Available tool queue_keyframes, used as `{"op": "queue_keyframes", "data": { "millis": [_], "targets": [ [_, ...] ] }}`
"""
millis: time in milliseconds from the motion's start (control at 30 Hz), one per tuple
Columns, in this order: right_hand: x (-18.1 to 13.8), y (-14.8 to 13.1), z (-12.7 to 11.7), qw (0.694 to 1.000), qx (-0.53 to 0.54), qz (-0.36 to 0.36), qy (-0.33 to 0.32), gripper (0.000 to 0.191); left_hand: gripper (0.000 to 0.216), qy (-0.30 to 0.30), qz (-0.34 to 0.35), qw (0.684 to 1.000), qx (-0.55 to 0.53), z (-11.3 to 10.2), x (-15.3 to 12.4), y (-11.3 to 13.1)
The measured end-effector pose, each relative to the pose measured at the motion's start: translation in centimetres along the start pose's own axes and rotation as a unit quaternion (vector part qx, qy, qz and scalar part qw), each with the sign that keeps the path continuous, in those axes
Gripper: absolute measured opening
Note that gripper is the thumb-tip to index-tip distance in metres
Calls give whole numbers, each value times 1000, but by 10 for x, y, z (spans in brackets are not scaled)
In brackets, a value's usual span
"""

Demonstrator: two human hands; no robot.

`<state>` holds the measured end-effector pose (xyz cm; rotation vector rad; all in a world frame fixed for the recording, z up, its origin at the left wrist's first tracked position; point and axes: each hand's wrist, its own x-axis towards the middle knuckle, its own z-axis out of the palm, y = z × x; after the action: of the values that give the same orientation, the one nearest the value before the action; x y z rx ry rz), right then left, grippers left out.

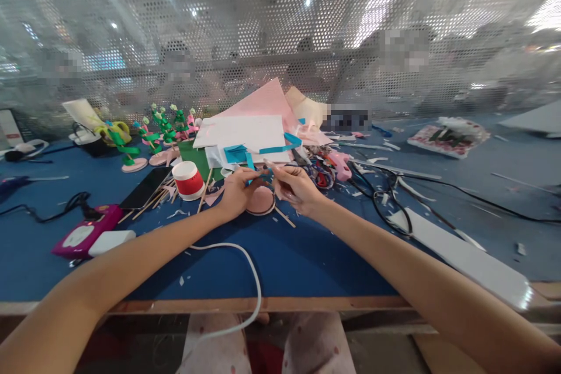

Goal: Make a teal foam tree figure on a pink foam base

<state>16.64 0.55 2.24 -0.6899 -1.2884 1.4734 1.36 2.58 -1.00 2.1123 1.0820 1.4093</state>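
Note:
My left hand [237, 190] and my right hand [295, 188] meet over the blue table [280, 257], both pinched on a thin wooden stick [266, 168] with a bit of blue strip at it. Just below them lies a round pink foam disc [260, 201]. A second stick [284, 217] rests on the table under my right hand. Behind the hands is a pile of foam sheets: white [241, 130], pink [267, 100], green [195, 158], with blue strips [239, 153] on top.
A red-and-white roll [188, 180] and loose sticks [149, 203] lie left of my hands. Finished green-and-pink stick figures [164, 128] stand further back left. A pink device [85, 235], white cable [249, 280], black cables [394, 198], white strip [464, 257] and perforated metal screen [280, 29] surround the spot.

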Motion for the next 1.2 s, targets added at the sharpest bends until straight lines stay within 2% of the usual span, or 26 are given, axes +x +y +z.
{"op": "queue_keyframes", "data": {
  "millis": [133, 267, 333, 400, 500, 567, 633, 700, 767, 833, 900, 1000, 1100, 1133, 1200],
  "targets": [
    [4, 3, -5, 997, -23, -44, 67, 45, 13, -33, 27, 997, 62, -3, -1, 13],
    [7, 6, -12, 972, -159, -120, 125, 46, 23, -76, 92, 988, 95, -6, -2, 20],
    [7, 7, -16, 940, -257, -183, 127, 47, 27, -78, 127, 985, 91, -7, -4, 22],
    [7, 7, -19, 895, -349, -251, 118, 46, 31, -83, 151, 983, 59, -9, -6, 24],
    [7, 7, -24, 837, -449, -299, 92, 40, 34, -127, 119, 984, -28, -11, -8, 27],
    [8, 7, -26, 824, -477, -297, 68, 38, 35, -153, 77, 982, -80, -12, -9, 28],
    [8, 8, -24, 835, -463, -292, 59, 38, 39, -170, 49, 978, -110, -13, -9, 29],
    [8, 8, -21, 877, -391, -264, 90, 40, 42, -200, 44, 972, -113, -13, -10, 30],
    [9, 8, -16, 937, -261, -187, 138, 42, 44, -240, 66, 964, -88, -13, -11, 31],
    [9, 6, -14, 976, -122, -89, 157, 42, 44, -254, 91, 961, -54, -13, -11, 31],
    [9, 4, -12, 987, -12, -17, 161, 37, 44, -242, 93, 965, -27, -12, -11, 31],
    [11, 2, -12, 978, 103, 45, 174, 28, 42, -229, 84, 970, -11, -11, -10, 30],
    [14, 7, -13, 976, 93, 60, 187, 29, 41, -235, 109, 966, 5, -12, -9, 30],
    [14, 9, -13, 979, 47, 37, 193, 30, 42, -241, 119, 963, 6, -12, -9, 30],
    [14, 12, -15, 974, -89, -58, 199, 29, 43, -253, 132, 958, -5, -14, -9, 29]
  ]
}}
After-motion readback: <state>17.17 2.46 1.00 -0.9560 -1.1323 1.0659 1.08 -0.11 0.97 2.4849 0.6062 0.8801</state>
